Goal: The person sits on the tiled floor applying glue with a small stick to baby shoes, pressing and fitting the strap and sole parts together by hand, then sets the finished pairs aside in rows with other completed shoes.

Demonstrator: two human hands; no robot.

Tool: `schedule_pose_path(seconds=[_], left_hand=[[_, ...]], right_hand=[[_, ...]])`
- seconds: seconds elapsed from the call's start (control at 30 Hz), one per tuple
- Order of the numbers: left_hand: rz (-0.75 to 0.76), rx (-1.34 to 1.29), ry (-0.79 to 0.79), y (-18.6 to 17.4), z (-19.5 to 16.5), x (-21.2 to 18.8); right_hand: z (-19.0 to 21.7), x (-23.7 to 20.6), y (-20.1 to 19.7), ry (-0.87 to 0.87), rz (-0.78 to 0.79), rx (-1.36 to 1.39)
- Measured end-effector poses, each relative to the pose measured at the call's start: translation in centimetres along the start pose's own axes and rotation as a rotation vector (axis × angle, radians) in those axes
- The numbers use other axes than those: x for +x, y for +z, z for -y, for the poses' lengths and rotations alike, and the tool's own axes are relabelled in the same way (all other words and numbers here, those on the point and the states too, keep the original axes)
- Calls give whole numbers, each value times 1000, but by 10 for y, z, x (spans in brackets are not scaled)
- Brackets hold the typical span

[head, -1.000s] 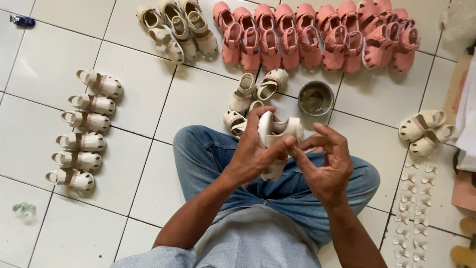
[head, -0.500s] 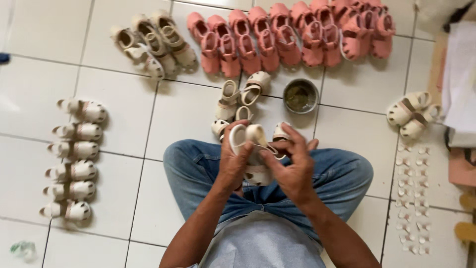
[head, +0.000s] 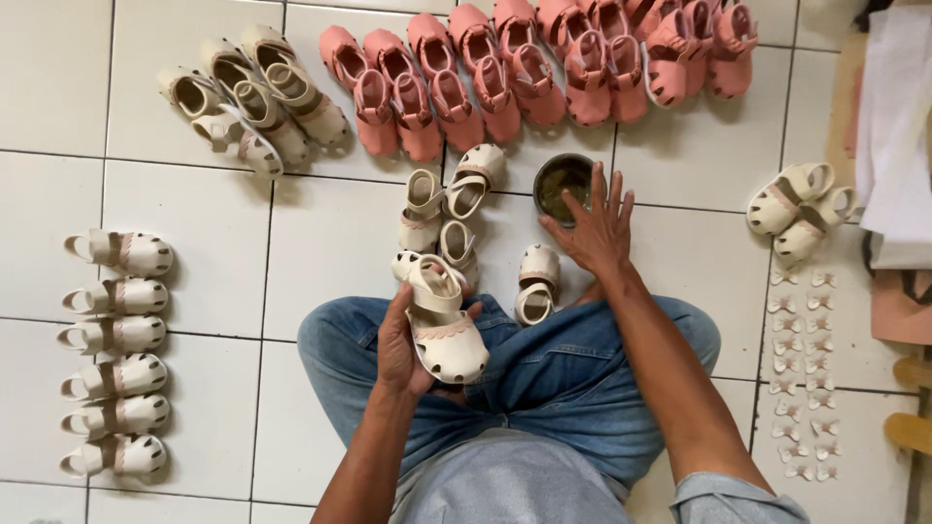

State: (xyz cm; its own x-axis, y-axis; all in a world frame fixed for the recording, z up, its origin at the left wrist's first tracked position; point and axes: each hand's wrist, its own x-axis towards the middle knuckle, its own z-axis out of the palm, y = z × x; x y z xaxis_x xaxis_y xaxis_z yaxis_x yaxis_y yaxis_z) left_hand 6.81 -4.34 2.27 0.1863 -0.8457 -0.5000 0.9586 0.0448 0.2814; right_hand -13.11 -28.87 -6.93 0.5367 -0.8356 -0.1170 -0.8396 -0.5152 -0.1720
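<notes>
I sit cross-legged in blue jeans on a white tiled floor. My left hand [head: 406,342] grips a small cream children's sandal [head: 442,320] over my lap, sole against the palm. My right hand [head: 594,228] is stretched forward with fingers spread, its fingertips over a small round metal bowl [head: 561,181] of dark greenish paste. Just beside that hand a single cream sandal [head: 536,281] lies on the floor. A small cluster of cream sandals [head: 445,206] rests ahead of my knees.
A row of pink sandals [head: 534,58] lines the far edge, beige ones [head: 248,97] to their left. A column of cream sandals [head: 112,354] runs down the left. Two more sandals [head: 801,209] and rows of small bows [head: 801,359] lie right, beside stacked sheets [head: 893,136].
Both hands held the sandal together before. My right hand has let go and reached forward to the metal bowl, while the left keeps the sandal over my lap.
</notes>
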Motion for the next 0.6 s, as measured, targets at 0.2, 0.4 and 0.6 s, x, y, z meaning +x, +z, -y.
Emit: schedule_pose_path(seconds=[0.2, 0.4, 0.6], left_hand=[[83, -61, 36, 10, -5, 4], [141, -122, 7, 19, -9, 0], [156, -58, 64, 21, -14, -14]], right_hand=[[-1, 3, -4, 67, 160, -35], [-11, 4, 5, -83, -84, -8], [-18, 1, 12, -10, 5, 1]])
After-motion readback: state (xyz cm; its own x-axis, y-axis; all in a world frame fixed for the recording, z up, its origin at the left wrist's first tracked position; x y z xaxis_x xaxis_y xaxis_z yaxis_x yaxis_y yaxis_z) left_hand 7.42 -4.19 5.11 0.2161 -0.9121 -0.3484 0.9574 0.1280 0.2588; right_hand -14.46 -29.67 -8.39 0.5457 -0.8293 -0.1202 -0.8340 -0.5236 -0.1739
